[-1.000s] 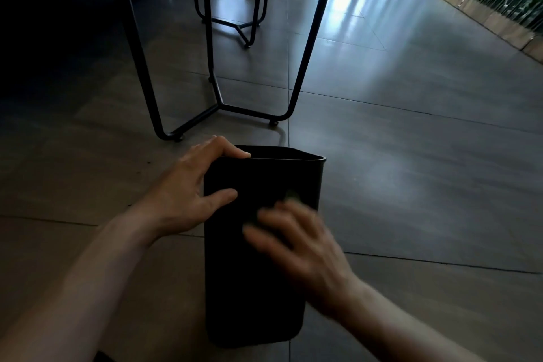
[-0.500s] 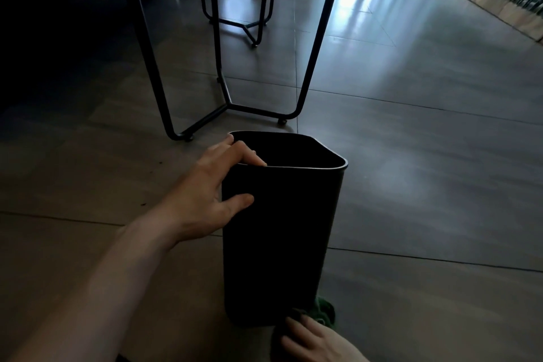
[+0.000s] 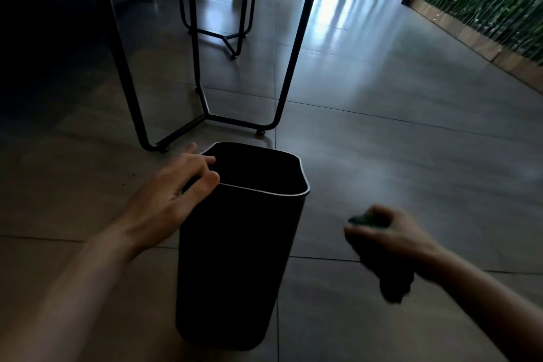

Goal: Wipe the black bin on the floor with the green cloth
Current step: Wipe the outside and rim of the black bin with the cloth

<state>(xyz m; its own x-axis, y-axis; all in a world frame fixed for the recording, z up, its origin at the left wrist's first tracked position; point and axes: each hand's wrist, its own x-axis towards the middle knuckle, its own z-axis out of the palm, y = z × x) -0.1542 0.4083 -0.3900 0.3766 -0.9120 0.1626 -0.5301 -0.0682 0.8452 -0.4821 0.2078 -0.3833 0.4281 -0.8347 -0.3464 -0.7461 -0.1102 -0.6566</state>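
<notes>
The black bin (image 3: 241,244) looked like smooth plastic, matt on its outer wall, with a thin pale sheen along the rim. The green cloth (image 3: 390,276) bunched in the right hand (image 3: 390,236) appeared soft and dull. The floor (image 3: 382,141) was large grey tiles, smooth and semi-glossy, mirroring window light. The table legs (image 3: 289,67) looked like thin black metal tubing with a satin finish.
</notes>
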